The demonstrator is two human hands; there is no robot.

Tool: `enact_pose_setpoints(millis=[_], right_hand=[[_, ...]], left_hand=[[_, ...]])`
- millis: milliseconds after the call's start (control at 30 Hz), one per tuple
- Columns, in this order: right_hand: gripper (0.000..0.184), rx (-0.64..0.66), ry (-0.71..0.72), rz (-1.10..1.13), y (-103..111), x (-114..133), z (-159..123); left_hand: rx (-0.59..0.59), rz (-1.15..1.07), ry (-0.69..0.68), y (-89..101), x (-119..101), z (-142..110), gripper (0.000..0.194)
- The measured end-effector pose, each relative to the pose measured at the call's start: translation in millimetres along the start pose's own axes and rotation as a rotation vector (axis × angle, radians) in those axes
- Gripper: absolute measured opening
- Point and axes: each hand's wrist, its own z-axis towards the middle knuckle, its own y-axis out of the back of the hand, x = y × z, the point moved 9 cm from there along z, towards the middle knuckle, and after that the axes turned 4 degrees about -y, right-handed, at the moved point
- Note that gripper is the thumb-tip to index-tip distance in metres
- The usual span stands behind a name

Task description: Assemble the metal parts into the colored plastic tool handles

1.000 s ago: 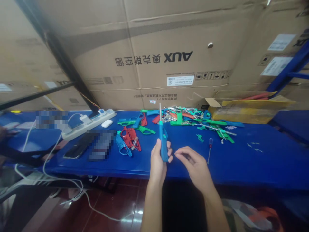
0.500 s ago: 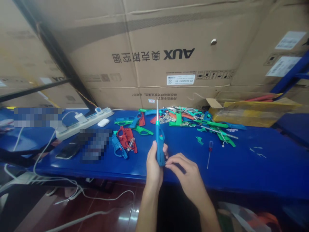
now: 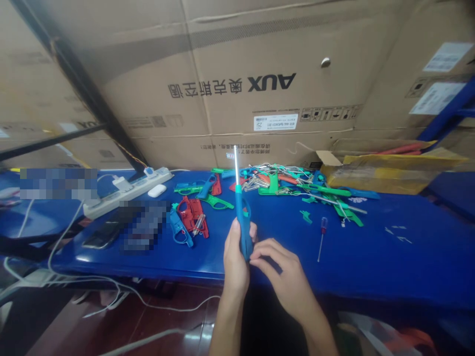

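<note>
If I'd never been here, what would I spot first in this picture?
Probably the blue lighter, pointing up in the left hand, with the right hand at its bottom end. Just behind, a colourful heap of lighter parts lies at the back of the blue table. Above that, huge cardboard carries upside-down AUX lettering.

Site type: small-parts workshop set in a storage area. Indicators: blue worktable [image 3: 371, 257]; heap of plastic lighter parts [image 3: 274, 183] at far centre; screwdriver [image 3: 323, 227] at right; power strip [image 3: 129, 190] at left; large upside-down AUX air-conditioner carton [image 3: 148, 59] forming the far backdrop.
</note>
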Motion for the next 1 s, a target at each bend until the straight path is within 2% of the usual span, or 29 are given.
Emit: enact_pose_setpoints(millis=[200, 367, 767, 1000], right_hand=[[0.011, -0.022, 0.005, -0.022, 0, 0, 1], [0.009, -0.056, 0.013, -0.046, -1, 1, 1], [0.016, -0.089, 0.064, -0.142, -6, 3, -1], [0.022, -0.129, 0.118, -0.177, -4, 9, -2]], left_hand=[[0.019, -0.016, -0.014, -0.8, 0, 0, 0.038], [0.003, -0.154, 0.038, -2.6, 3, 2, 0.04], [-0.155, -0.357, 0.076, 8.8, 13, 5, 0.042], [-0.121, -0.366, 0.098, 5.2, 13, 5, 0.041]])
